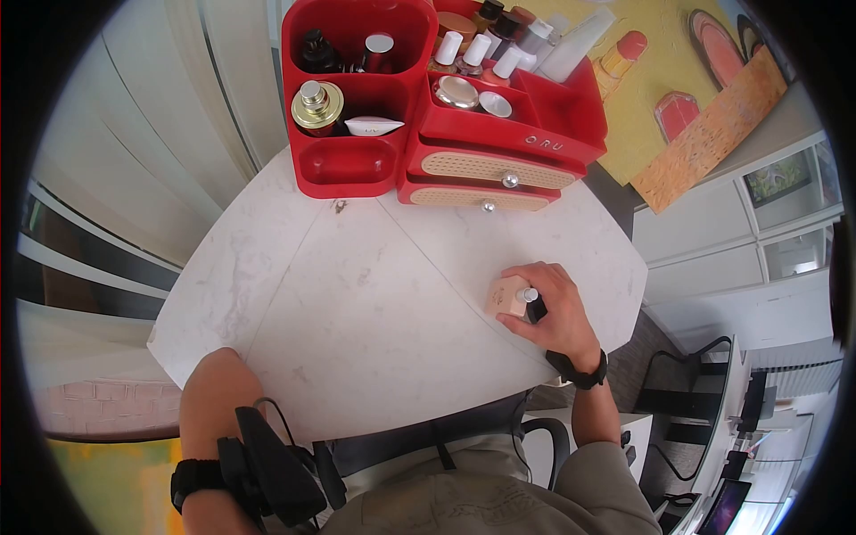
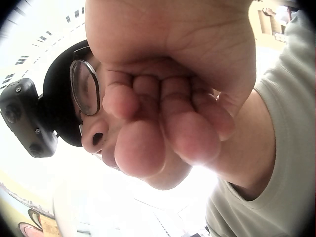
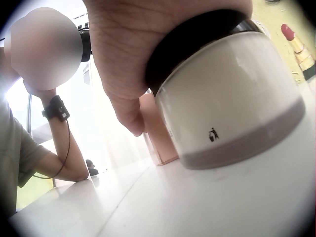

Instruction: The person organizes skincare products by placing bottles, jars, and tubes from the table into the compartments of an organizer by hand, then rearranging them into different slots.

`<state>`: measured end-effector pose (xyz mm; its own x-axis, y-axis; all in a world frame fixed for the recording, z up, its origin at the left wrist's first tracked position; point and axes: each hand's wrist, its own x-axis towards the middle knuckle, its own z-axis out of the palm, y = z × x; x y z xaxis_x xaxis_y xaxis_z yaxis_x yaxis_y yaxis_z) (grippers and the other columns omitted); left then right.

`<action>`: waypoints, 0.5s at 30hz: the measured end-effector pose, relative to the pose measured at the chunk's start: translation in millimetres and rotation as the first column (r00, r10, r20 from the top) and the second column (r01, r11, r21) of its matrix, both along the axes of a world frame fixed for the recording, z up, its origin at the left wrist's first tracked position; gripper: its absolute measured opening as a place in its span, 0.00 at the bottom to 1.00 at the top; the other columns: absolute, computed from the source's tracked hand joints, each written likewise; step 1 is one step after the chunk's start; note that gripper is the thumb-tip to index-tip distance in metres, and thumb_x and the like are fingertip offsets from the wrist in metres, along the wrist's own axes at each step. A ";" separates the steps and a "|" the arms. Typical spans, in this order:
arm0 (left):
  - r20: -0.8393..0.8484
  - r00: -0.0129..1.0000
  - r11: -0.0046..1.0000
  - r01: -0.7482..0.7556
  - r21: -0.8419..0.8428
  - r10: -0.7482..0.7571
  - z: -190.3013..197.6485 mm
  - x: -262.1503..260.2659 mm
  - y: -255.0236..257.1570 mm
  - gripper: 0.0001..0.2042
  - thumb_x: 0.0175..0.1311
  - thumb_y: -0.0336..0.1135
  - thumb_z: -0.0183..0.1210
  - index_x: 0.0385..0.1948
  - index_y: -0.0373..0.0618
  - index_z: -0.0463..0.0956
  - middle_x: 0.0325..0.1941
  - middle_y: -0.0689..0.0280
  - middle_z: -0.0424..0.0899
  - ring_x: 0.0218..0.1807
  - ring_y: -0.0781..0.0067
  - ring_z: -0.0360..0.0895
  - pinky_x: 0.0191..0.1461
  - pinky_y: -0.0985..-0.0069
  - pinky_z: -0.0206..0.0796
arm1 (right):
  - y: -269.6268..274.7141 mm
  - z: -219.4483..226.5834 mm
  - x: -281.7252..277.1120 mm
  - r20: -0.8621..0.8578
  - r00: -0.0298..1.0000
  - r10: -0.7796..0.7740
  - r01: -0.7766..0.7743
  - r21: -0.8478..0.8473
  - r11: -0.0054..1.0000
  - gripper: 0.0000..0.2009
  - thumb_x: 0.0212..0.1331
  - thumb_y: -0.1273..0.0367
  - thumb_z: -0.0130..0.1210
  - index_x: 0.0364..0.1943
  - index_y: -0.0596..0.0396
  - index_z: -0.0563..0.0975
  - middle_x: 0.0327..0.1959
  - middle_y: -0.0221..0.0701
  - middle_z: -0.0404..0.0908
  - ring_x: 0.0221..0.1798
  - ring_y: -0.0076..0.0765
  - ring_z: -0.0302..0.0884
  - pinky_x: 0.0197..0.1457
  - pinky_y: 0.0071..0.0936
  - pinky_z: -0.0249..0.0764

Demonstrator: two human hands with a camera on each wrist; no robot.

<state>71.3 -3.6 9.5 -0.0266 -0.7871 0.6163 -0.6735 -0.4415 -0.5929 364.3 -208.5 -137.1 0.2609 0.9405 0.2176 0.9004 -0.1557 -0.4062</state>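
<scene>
Your pink cosmetic bottle [image 1: 505, 299] is at the right-hand part of the surface [image 1: 357, 285], between the thumb and fingers of your right hand [image 1: 562, 308]: thumb along the side nearer your body, fingers along the far side. The bottle lies to the left of your palm, and its pale cap [image 1: 528, 295] is on the palm side of the body. Its long axis appears near upright in the right wrist view, where its foot is at or close to the surface.

Between bottle and palm you have a white jar [image 3: 227, 94], its black lid [image 3: 197, 39] uppermost beneath the palm; whether your grip takes in the jar as well cannot be confirmed.

Your left hand [image 2: 170, 74] is raised by your head, fingers loosely bent and holding nothing, well apart from both items. Your right is plainly the nearer hand; judged from this placing, any move of the bottle must allow for the jar close behind it. The red drawer organiser [image 1: 490, 127] is ahead, well apart.
</scene>
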 end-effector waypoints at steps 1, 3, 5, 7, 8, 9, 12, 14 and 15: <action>-0.001 1.000 1.000 0.001 0.004 -0.001 0.1 0.1 0.2 0.22 0.69 0.43 0.53 0.11 0.46 0.73 0.11 0.68 0.78 0.15 0.77 0.77 0.21 0.84 0.68 | 0.2 0.3 -0.3 0.000 1.000 0.000 0.000 0.000 1.000 0.27 0.45 0.63 0.76 0.52 0.50 0.79 0.44 0.34 0.86 0.46 0.45 0.81 0.57 0.38 0.73; 0.016 1.000 1.000 -0.002 0.006 0.002 -0.8 0.5 -0.2 0.22 0.69 0.43 0.53 0.12 0.46 0.73 0.11 0.68 0.79 0.15 0.77 0.77 0.21 0.84 0.68 | 0.4 0.7 -0.6 -0.002 1.000 -0.005 0.005 -0.002 1.000 0.27 0.45 0.63 0.76 0.52 0.50 0.79 0.44 0.34 0.85 0.45 0.45 0.81 0.56 0.38 0.73; 0.033 0.999 1.000 -0.004 0.009 0.004 -1.3 0.3 -0.1 0.22 0.69 0.43 0.54 0.12 0.46 0.73 0.11 0.68 0.79 0.15 0.77 0.77 0.21 0.84 0.68 | 0.1 0.4 -0.2 -0.001 1.000 -0.005 0.005 -0.005 1.000 0.27 0.45 0.63 0.76 0.52 0.50 0.79 0.44 0.34 0.85 0.45 0.45 0.81 0.56 0.38 0.73; 0.024 0.999 1.000 -0.022 -0.002 0.022 -1.5 -0.8 -0.3 0.22 0.69 0.44 0.54 0.12 0.46 0.73 0.11 0.68 0.79 0.15 0.77 0.77 0.21 0.84 0.68 | -0.1 -0.3 0.2 -0.001 1.000 -0.004 0.004 -0.008 1.000 0.27 0.45 0.63 0.76 0.52 0.50 0.79 0.43 0.33 0.85 0.45 0.44 0.81 0.56 0.38 0.73; 0.024 0.999 1.000 -0.022 -0.002 0.022 -1.2 -1.0 -0.2 0.22 0.69 0.44 0.54 0.12 0.46 0.73 0.11 0.68 0.79 0.15 0.77 0.77 0.21 0.84 0.68 | -0.2 -0.9 0.4 0.000 1.000 -0.004 0.004 -0.003 1.000 0.27 0.45 0.63 0.76 0.52 0.50 0.79 0.43 0.33 0.85 0.44 0.44 0.81 0.56 0.38 0.73; 0.005 1.000 1.000 -0.011 -0.003 0.011 -0.7 -1.1 -0.1 0.22 0.69 0.44 0.54 0.12 0.46 0.73 0.11 0.68 0.79 0.15 0.77 0.77 0.21 0.84 0.68 | -0.1 -1.1 0.6 0.000 1.000 -0.003 0.003 0.001 1.000 0.27 0.45 0.63 0.76 0.52 0.50 0.79 0.43 0.33 0.85 0.44 0.44 0.81 0.55 0.37 0.73; -0.013 1.000 1.000 0.008 0.005 -0.008 -0.8 -2.0 0.4 0.22 0.70 0.44 0.54 0.12 0.46 0.73 0.11 0.68 0.79 0.15 0.77 0.77 0.21 0.84 0.68 | -0.2 -0.5 0.6 -0.004 1.000 -0.009 0.009 -0.011 1.000 0.27 0.45 0.62 0.76 0.52 0.50 0.79 0.43 0.33 0.85 0.44 0.44 0.81 0.55 0.37 0.73; -0.012 1.000 1.000 0.014 0.014 -0.014 -1.4 -2.0 0.4 0.22 0.70 0.44 0.53 0.13 0.46 0.73 0.11 0.67 0.79 0.15 0.77 0.77 0.21 0.84 0.69 | -0.1 -1.1 1.0 -0.002 1.000 -0.003 0.003 -0.004 1.000 0.27 0.45 0.62 0.76 0.52 0.50 0.79 0.44 0.33 0.85 0.44 0.44 0.81 0.55 0.37 0.73; 0.017 1.000 1.000 -0.007 0.015 0.007 -1.8 -1.6 0.1 0.22 0.70 0.44 0.54 0.12 0.46 0.73 0.12 0.67 0.79 0.16 0.77 0.77 0.21 0.83 0.69 | 0.0 -1.3 1.1 0.000 1.000 0.002 -0.002 0.003 1.000 0.27 0.45 0.62 0.76 0.52 0.50 0.79 0.44 0.33 0.86 0.44 0.44 0.81 0.56 0.37 0.73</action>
